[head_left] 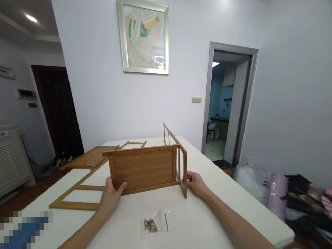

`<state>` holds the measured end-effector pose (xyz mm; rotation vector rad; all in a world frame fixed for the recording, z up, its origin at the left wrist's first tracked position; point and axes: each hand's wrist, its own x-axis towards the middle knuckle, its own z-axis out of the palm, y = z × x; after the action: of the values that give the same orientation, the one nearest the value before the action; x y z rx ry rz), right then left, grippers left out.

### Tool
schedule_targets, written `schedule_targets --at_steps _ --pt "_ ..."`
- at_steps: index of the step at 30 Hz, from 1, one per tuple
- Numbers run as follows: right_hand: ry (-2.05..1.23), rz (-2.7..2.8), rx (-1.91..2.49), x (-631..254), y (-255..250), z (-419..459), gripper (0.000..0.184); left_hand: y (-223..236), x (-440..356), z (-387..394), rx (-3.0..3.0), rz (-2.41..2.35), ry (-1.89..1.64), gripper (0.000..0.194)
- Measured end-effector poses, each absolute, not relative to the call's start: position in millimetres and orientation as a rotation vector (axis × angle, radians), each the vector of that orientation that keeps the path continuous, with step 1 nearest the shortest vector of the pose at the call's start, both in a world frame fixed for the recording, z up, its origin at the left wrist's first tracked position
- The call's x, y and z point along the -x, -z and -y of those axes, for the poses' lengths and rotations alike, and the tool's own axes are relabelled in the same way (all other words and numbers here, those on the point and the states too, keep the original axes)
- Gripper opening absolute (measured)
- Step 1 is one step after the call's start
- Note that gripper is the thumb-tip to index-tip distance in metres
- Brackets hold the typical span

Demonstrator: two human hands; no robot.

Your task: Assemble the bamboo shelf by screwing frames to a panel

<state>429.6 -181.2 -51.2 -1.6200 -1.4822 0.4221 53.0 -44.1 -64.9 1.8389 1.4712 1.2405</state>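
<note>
A brown wooden shelf panel [145,167] stands on its long edge on the white table. My left hand [111,193] grips its lower left corner, thumb on the front face and the other fingers partly hidden behind it. At the panel's right end a ladder-like wooden side frame [185,173] stands on edge and runs back across the table. My right hand [197,183] is at the outer side of that frame, near the lower joint. Its fingers are pinched together there, and whatever they hold is too small or hidden to make out.
In front lie a clear bag of screws [150,224] and a hex key [167,221]. Another ladder-like frame [72,206] lies flat at the left, with a second wooden panel [90,157] behind it. Wrapped goods [276,193] are piled beyond the table's right edge [259,204].
</note>
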Motion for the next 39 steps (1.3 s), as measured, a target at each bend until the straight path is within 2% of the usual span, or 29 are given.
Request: schedule_targets --at_steps 7,19,39 --pt "-0.370 1.480 1.696 -426.3 45.5 185.0 0.020 60.8 -54.0 47.1 -1.849 -1.472 -1.251 0.055" --pt "-0.241 1.529 1.784 -429.8 50.7 183.8 0.011 60.9 -53.8 47.5 -1.859 -1.498 -1.234 0.051" --pt "-0.240 1.544 1.820 -431.6 56.0 180.6 0.016 58.9 -53.5 47.2 -1.833 -1.454 -1.253 0.052"
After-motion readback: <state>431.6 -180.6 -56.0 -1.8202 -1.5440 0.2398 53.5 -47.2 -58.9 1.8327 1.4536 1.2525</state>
